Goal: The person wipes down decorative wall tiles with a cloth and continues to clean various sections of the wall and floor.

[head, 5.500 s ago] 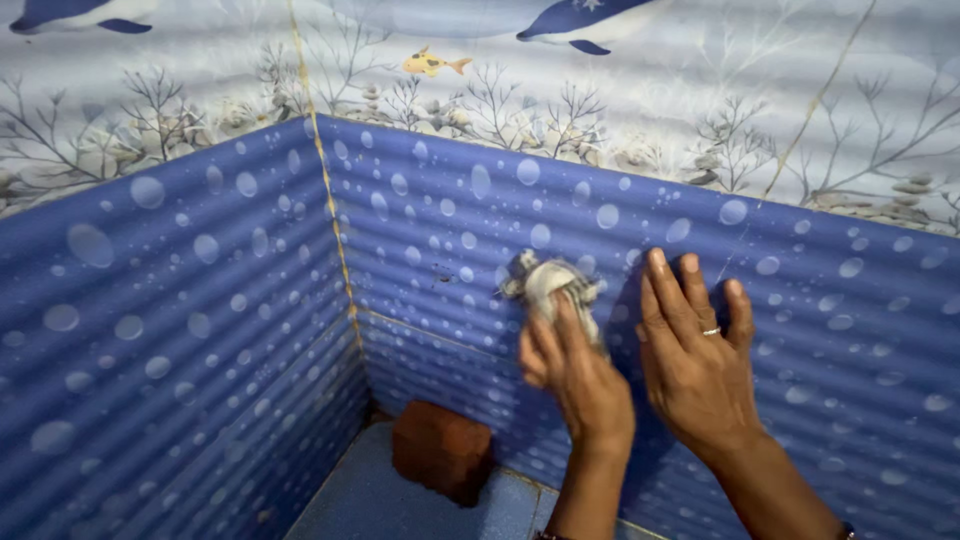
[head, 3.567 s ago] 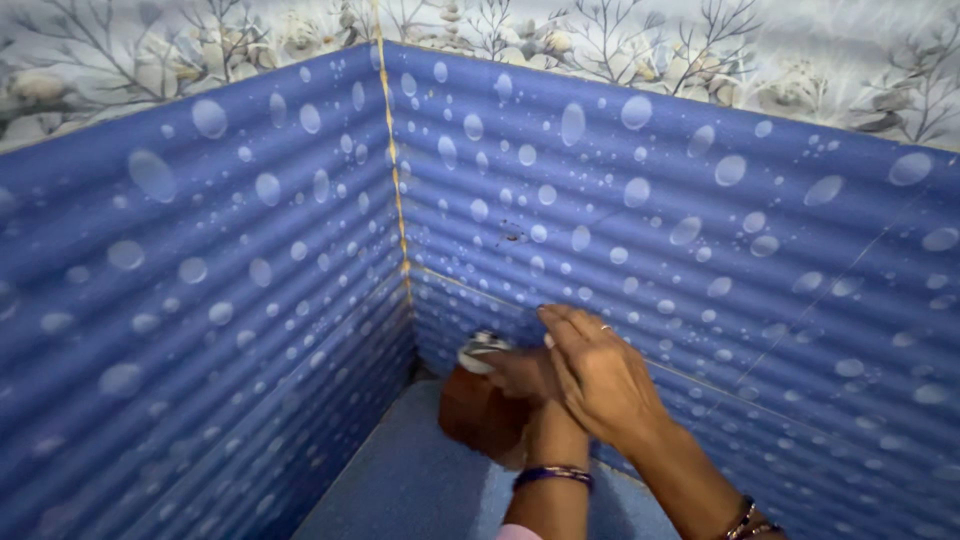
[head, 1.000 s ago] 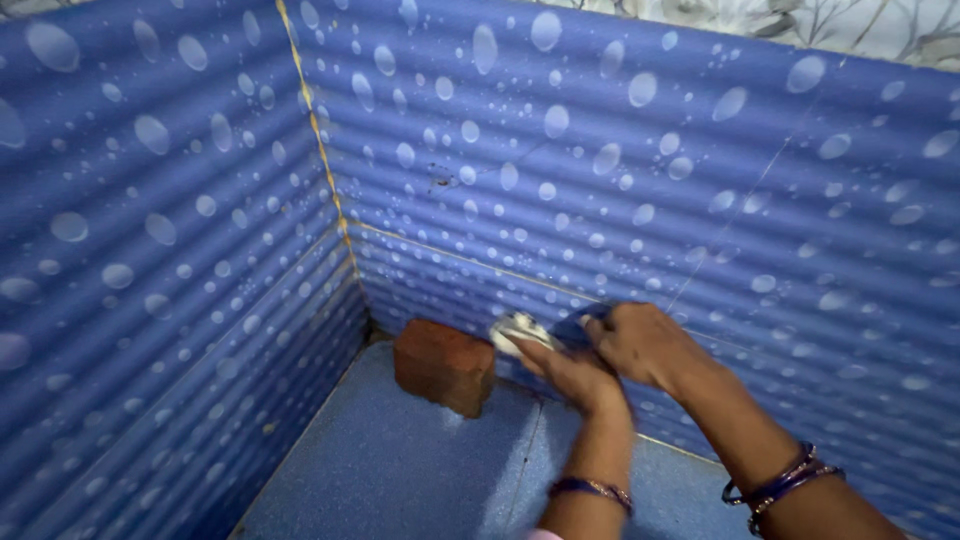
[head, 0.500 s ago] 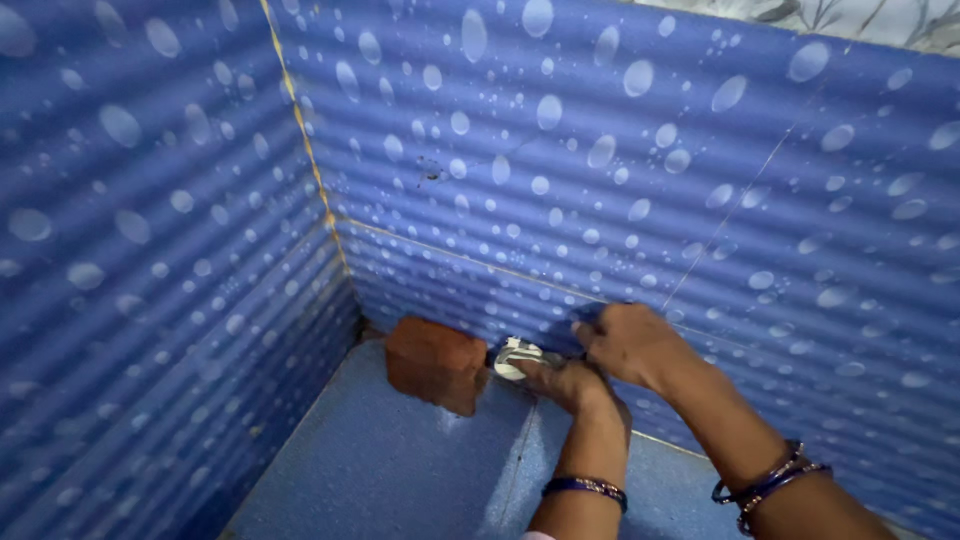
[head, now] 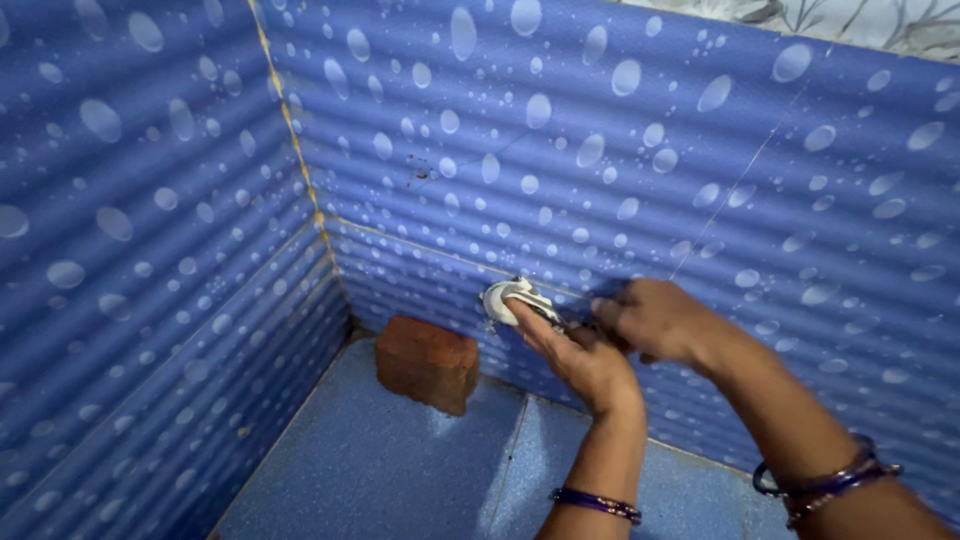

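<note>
My left hand (head: 580,358) presses a small whitish cloth (head: 507,298) against the blue bubble-patterned wall tiles (head: 560,180), low down near the floor. Its fingers are closed around the cloth. My right hand (head: 652,318) rests on the same wall just to the right of the cloth, fingers curled, holding nothing that I can see. Both wrists carry bangles. A dark smudge (head: 418,172) marks the wall above and to the left of the cloth.
A red brick (head: 426,361) lies on the blue floor (head: 400,470) against the wall, just left of my hands. The corner joint (head: 300,165) between the two tiled walls runs down at left. A pale floral tile band (head: 860,25) tops the wall.
The cloth went from mid-wall down to the floor edge beside the brick, and has now come back up a little. My right hand stayed beside it on the wall.
</note>
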